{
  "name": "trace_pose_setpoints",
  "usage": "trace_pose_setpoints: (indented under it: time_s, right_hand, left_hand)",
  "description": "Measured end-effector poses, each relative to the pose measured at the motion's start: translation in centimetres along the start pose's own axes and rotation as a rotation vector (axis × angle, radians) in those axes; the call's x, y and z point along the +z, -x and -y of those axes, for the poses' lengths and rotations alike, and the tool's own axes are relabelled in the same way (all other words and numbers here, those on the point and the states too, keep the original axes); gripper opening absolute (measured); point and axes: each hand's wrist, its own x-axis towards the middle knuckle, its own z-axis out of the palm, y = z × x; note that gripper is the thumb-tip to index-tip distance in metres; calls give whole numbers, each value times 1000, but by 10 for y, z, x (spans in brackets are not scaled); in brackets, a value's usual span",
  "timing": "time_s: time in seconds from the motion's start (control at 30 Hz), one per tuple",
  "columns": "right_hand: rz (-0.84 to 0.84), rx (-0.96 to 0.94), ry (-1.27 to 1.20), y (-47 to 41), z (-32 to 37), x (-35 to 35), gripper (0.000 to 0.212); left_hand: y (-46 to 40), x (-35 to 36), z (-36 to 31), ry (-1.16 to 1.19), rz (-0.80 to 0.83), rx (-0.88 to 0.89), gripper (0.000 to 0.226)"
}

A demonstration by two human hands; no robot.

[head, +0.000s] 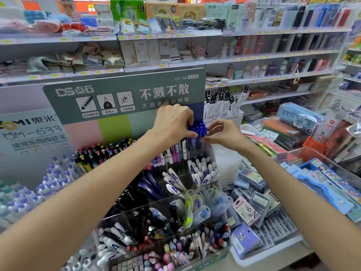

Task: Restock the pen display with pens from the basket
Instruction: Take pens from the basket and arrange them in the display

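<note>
My left hand grips a bunch of blue pens from above, held upright over the top right compartment of the clear tiered pen display. My right hand touches the bunch from the right, fingers spread around the pens' lower part. The display's other compartments hold white capped pens, dark pens and mixed coloured pens. A grey-green sign board stands behind the display. No basket is clearly seen.
White and purple pens fill the rack at left. A white tray of boxed refills lies at right, with a clear bin of blue packs beyond it. Stocked shelves run behind.
</note>
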Motion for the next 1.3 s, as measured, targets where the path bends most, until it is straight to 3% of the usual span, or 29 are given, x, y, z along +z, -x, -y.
trace_pose_setpoints:
  time_s: [0.23, 0.5, 0.9, 1.13, 1.3]
  right_hand:
    - [-5, -9, 29, 1, 2, 0, 35]
    - [-10, -10, 24, 1, 2, -1, 34]
    - [2, -18, 105, -3, 7, -10, 33]
    - [306, 56, 36, -2, 13, -19, 52]
    - [230, 20, -35, -6, 10, -10, 40]
  left_hand:
    - [-3, 2, -11, 10, 12, -11, 25]
    - [-7, -10, -11, 251, 97, -96, 11]
    - [-12, -9, -17, 66, 178, -58, 18]
    - [-10, -6, -12, -5, 122, 9, 18]
    - [-11, -6, -12, -33, 122, 19, 19]
